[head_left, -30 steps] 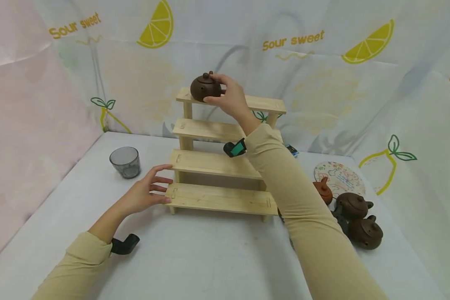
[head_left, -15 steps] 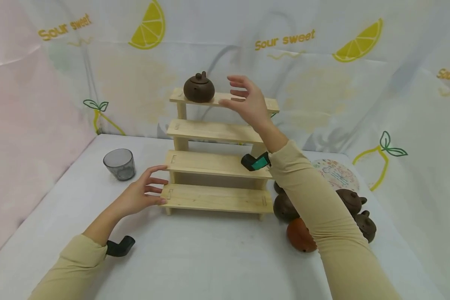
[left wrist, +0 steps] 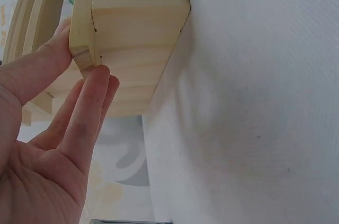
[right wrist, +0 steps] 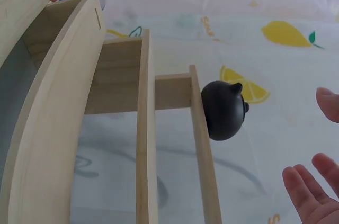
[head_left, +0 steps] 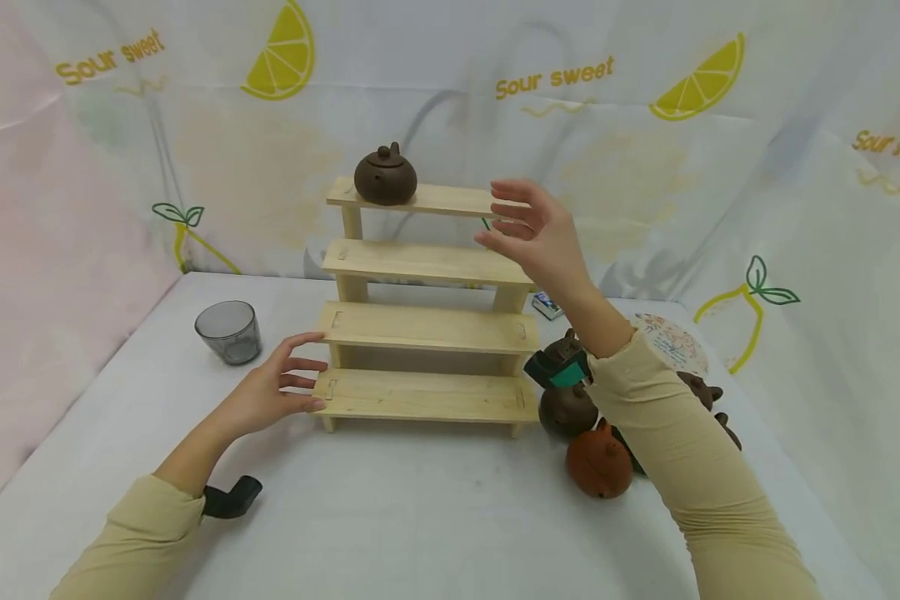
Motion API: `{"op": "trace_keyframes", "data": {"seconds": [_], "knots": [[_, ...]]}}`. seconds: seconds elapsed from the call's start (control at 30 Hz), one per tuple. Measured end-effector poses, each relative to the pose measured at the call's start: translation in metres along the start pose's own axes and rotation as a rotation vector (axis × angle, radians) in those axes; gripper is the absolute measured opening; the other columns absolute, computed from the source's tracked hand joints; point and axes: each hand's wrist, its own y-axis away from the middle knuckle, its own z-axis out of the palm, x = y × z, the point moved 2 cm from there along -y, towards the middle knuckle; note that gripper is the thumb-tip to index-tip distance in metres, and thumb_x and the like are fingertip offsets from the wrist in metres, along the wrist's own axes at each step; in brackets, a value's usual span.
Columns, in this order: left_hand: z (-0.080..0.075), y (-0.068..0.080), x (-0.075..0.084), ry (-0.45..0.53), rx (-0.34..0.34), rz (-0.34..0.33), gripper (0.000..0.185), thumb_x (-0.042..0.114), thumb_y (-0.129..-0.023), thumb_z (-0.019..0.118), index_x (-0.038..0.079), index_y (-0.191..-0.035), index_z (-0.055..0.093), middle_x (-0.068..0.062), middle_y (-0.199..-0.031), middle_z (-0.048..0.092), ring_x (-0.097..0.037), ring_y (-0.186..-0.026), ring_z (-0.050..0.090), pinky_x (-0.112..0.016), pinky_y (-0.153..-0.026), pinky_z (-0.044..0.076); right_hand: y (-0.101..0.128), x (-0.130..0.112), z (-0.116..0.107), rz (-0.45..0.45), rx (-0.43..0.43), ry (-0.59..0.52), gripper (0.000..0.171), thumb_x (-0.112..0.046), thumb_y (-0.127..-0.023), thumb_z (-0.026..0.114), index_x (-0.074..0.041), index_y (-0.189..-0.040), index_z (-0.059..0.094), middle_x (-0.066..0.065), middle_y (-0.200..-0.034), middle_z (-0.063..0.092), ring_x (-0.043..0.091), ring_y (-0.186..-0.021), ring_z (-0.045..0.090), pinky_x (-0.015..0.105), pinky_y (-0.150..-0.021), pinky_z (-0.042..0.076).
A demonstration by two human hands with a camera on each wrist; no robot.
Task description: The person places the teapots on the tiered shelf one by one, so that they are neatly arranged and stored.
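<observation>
Hands: right hand (head_left: 543, 237) raised in the air, fingers spread and relaxed, holding nothing; it hovers off the right end of the upper two steps of the stand. Left hand (head_left: 273, 392) low on the tabletop, straight fingers (left wrist: 87, 105) resting against the left end of the bottom plank, thumb on the plank's end face; nothing is pinched.

Item 1: small dark brown round clay teapot with lid knob (head_left: 385, 174). Stands upright at the left end of the top step, apart from both hands. It lies up and to the left of the right hand, which is the nearer of the two; the left hand sits well below it. In the right wrist view the teapot (right wrist: 224, 110) shows seated against the top plank, with the fingertips (right wrist: 310, 192) well clear of it.

Item 2: pale four-step wooden display stand (head_left: 427, 329). Long axis runs left to right across the view. The three lower steps are bare; the top step is free from beside the teapot to its right end.

Item 3: cluster of small clay teapots, one orange-red (head_left: 598, 467) and several dark brown (head_left: 566, 410), on the white tabletop (head_left: 420, 517) just right of the stand's foot, under the right forearm.

Item 4: smoky grey glass tumbler (head_left: 228, 332), upright, left of the stand, near the left hand but apart from it.

Item 5: round patterned disc (head_left: 671, 343), lying behind the teapot cluster.
</observation>
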Motion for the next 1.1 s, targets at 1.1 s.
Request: {"op": "trace_keyframes", "data": {"seconds": [1.1], "knots": [[0.000, 0.001, -0.001, -0.006, 0.000, 0.005, 0.088, 0.010, -0.076, 0.077, 0.022, -0.145, 0.023, -0.024, -0.124, 0.053, -0.038, -0.102, 0.058, -0.037, -0.077, 0.053, 0.104, -0.006, -0.086, 0.088, 0.157, 0.047, 0.047, 0.008, -0.078, 0.070, -0.002, -0.121, 0.057, 0.007, -0.122, 0.055, 0.014, -0.105, 0.058, 0.019, -0.083, 0.047]]}}
